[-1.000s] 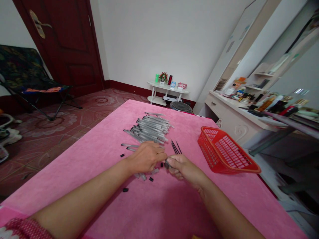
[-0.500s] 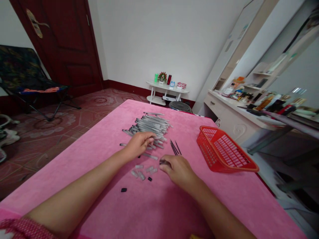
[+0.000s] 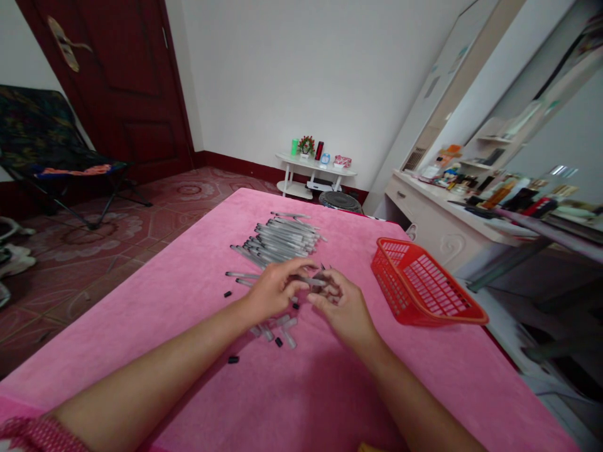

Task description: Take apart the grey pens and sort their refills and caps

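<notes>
My left hand (image 3: 282,285) pinches a translucent pen (image 3: 315,282) near the middle of the pink-covered table. Around the pen's right end curl the fingers of my right hand (image 3: 343,304), which hide part of it. Just beyond both hands lies a heap of similar grey pens (image 3: 287,235) with dark ends. Below my left hand are several loose clear caps (image 3: 289,338), partly covered by it. Small black plugs (image 3: 278,342) are scattered among and beside them. Thin dark rods behind my right hand are mostly hidden.
A red plastic basket (image 3: 424,282) stands on the pink cloth (image 3: 211,402) at the right. Past the table's right edge is a white dresser (image 3: 438,220) crowded with bottles. A folding chair (image 3: 61,144) stands at the left, and a small white stand (image 3: 315,164) at the wall.
My left hand has come right from the heap with a pen. My right hand has moved up to meet it, and a couple of caps and plugs on the cloth lie differently.
</notes>
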